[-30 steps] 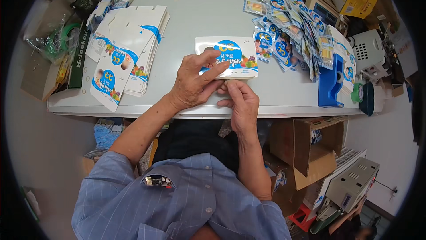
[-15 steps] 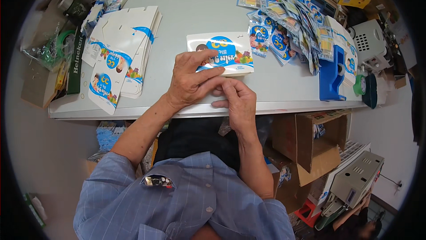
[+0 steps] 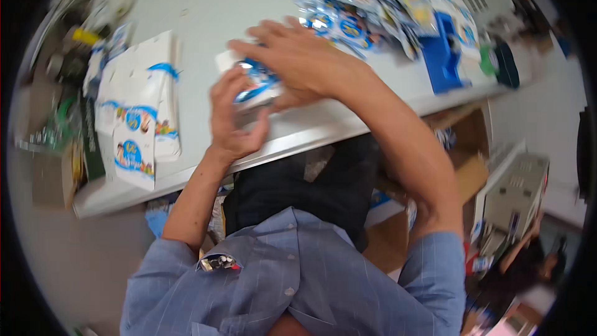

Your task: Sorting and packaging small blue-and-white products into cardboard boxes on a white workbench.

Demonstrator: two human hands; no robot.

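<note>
On the table (image 3: pixel 208 9), cartons (image 3: pixel 135 96) lie left of the hands (image 3: pixel 305 59), sachets (image 3: pixel 367 0) beyond and rightward, a tape dispenser (image 3: pixel 439 62) farther right.

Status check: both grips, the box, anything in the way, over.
Left grip at left side of box, right grip over its right part. Printed carton blurred, partly hidden; lifted or resting, can't tell. Packet pile beyond right grip.

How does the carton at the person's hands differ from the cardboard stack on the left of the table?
The carton has the left hand at its side and the right hand over it; the cardboard stack lies untouched. The carton is a single item, the cardboard stack several flat, overlapping pieces. The hands hide much of the carton, while most of the cardboard stack shows. Both are white with blue print.
</note>
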